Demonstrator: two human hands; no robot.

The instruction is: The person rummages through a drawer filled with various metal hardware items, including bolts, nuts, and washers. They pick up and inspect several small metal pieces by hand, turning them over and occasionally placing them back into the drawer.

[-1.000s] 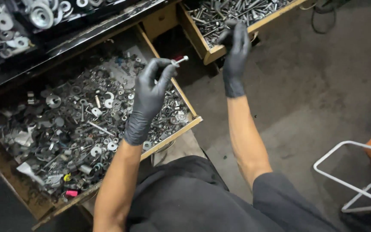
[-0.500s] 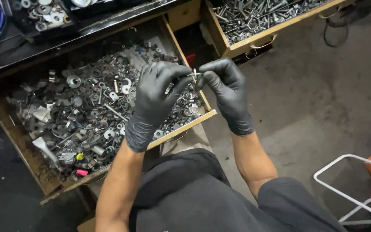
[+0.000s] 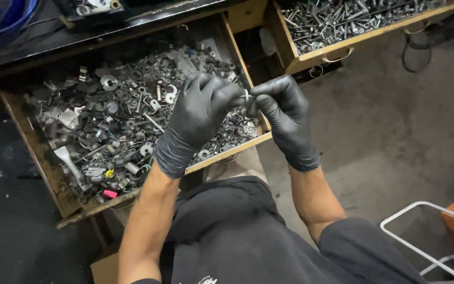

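Left hand (image 3: 198,113) and right hand (image 3: 285,108) — both black-gloved — pinch one small metal washer (image 3: 246,95) above the open hardware drawer (image 3: 48,158).

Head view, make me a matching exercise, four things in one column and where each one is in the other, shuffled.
Things:
1. small metal part
2. washer drawer
3. bolt drawer
4. white wire frame

Places:
A. open at upper right
B. on the floor at lower right
C. pinched between the fingertips of the left hand and right hand
D. open under the left hand

Pairs: 1-C, 2-D, 3-A, 4-B
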